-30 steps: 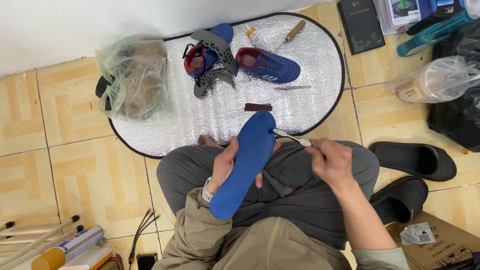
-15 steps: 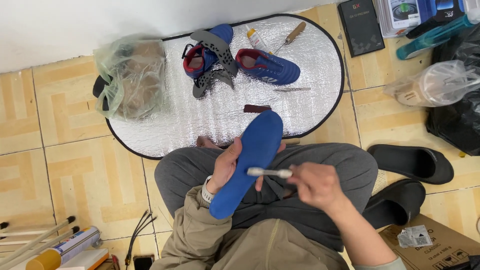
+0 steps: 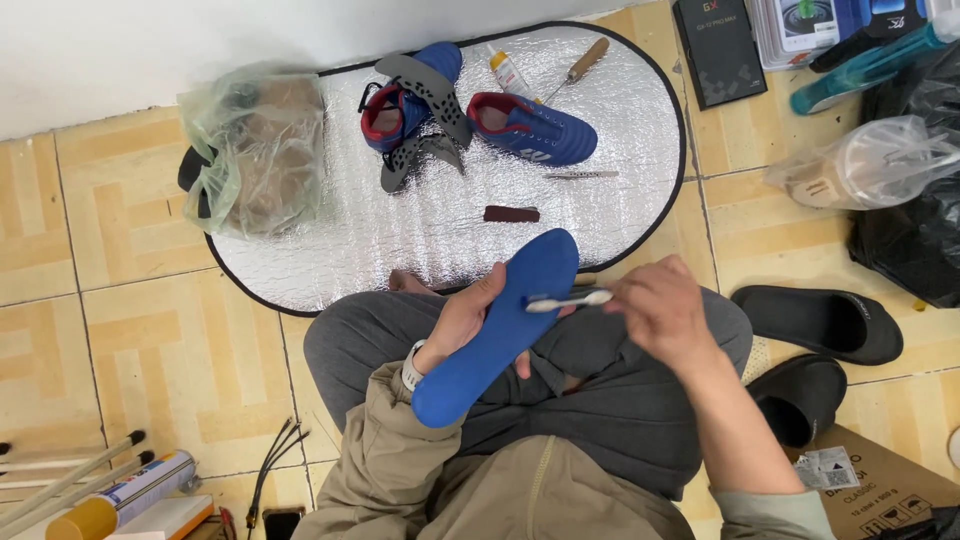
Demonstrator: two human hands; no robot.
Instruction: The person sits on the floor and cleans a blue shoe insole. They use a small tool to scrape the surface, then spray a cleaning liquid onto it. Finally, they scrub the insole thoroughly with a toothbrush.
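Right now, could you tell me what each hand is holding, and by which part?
Left hand grips the blue foam insole along its middle edge; right hand holds a small white brush by its handle.

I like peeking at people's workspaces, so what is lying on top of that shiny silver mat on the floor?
On the silver mat: two blue shoes, dark perforated soles, a small bottle, a wooden-handled tool, a dark red block and a plastic bag; its contents are unclear.

brush head [image 3: 541, 303] blurred so bristle contact with the blue insole [image 3: 497, 330] is unclear, right hand [image 3: 661, 312] hides the brush handle, left hand [image 3: 462, 318] palm sits behind the insole, boxes [image 3: 800, 25] top right and cardboard box [image 3: 880, 490] bottom right are cropped by the frame.
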